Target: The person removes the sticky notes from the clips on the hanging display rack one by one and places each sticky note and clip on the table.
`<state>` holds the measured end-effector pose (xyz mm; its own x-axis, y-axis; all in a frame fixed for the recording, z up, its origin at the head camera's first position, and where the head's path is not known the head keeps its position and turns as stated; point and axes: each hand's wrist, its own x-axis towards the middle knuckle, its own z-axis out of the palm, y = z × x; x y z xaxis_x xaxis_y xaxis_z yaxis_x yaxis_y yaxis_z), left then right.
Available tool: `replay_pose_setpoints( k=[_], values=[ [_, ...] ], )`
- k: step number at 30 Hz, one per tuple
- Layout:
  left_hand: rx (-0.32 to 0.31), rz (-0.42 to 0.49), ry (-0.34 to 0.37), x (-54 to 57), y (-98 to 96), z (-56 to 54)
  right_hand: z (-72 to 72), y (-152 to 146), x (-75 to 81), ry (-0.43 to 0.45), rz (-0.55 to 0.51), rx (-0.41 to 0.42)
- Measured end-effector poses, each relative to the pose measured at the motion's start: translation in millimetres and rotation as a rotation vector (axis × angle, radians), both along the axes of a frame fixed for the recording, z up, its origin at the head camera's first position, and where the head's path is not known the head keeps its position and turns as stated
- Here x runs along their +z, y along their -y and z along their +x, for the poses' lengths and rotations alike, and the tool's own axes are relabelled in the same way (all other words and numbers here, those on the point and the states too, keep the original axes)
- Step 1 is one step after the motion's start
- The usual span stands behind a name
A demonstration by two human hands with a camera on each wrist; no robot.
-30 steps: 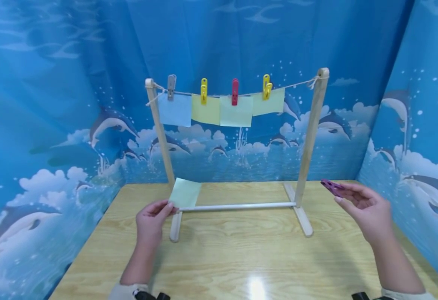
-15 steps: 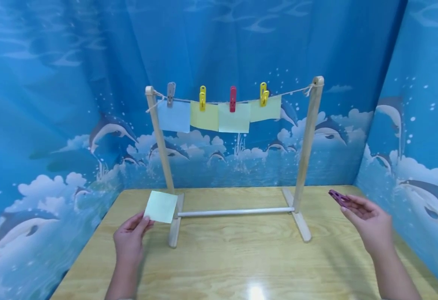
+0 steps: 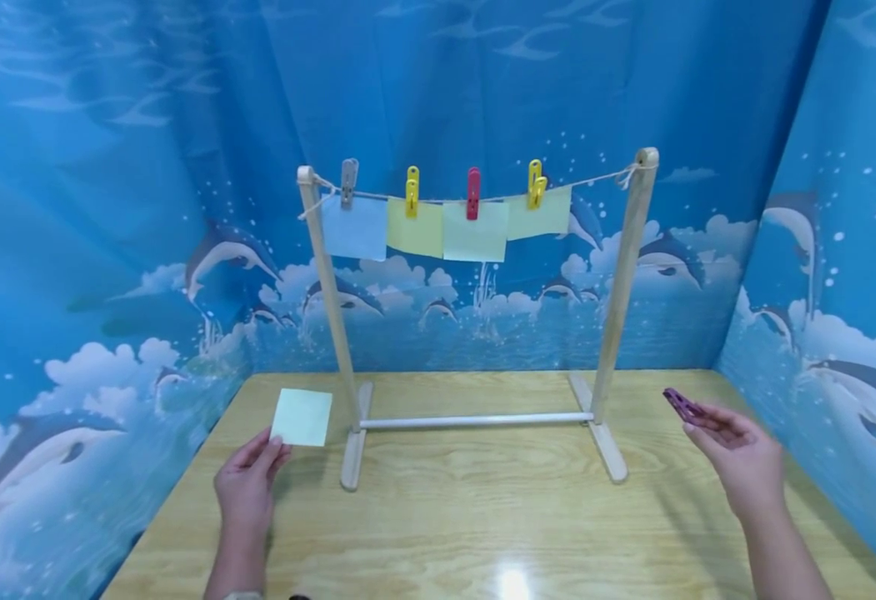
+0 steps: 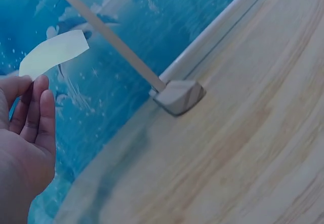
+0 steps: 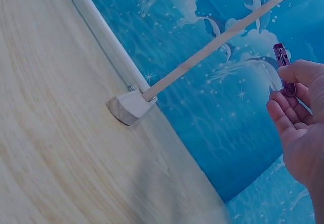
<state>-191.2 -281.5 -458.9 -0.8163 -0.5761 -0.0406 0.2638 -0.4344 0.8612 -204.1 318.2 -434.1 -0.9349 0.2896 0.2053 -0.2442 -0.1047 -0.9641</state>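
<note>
A square, pale green paper (image 3: pixel 304 420) is standing up in the air, bending slightly, while the left hand (image 3: pixel 247 482) is pinching its lower left corner; well apart, a purple clothespin (image 3: pixel 682 405) is slanting up and leftward from the right hand (image 3: pixel 748 458), which is pinching its lower end

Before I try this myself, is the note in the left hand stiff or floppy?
The pale green note is probably light: the left hand pinches just one corner. It seems bendy, curving in the left wrist view.
</note>
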Motion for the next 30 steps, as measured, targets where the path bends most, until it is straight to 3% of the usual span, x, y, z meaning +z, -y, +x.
replay_pose_setpoints(
  k=[6, 12, 18, 23, 30],
  values=[
    [0.007, -0.062, 0.064, -16.0, 7.6, -6.6, -3.5, -1, -15.5, 0.014, 0.036, 0.012],
    [0.01, -0.147, 0.128, -28.7, 13.0, -16.3, -10.3, -4, -30.8, 0.126, 0.132, -0.082],
    [-0.007, -0.206, 0.167, -35.6, 15.2, -26.3, -20.8, -5, -44.5, 0.214, 0.239, -0.158],
    [-0.015, -0.314, 0.23, -40.4, 19.7, -36.0, -32.2, -4, -51.7, 0.287, 0.286, -0.201],
    [-0.043, -0.418, 0.292, -46.7, 22.3, -50.6, -45.0, -6, -60.7, 0.334, 0.405, -0.22]
  ],
)
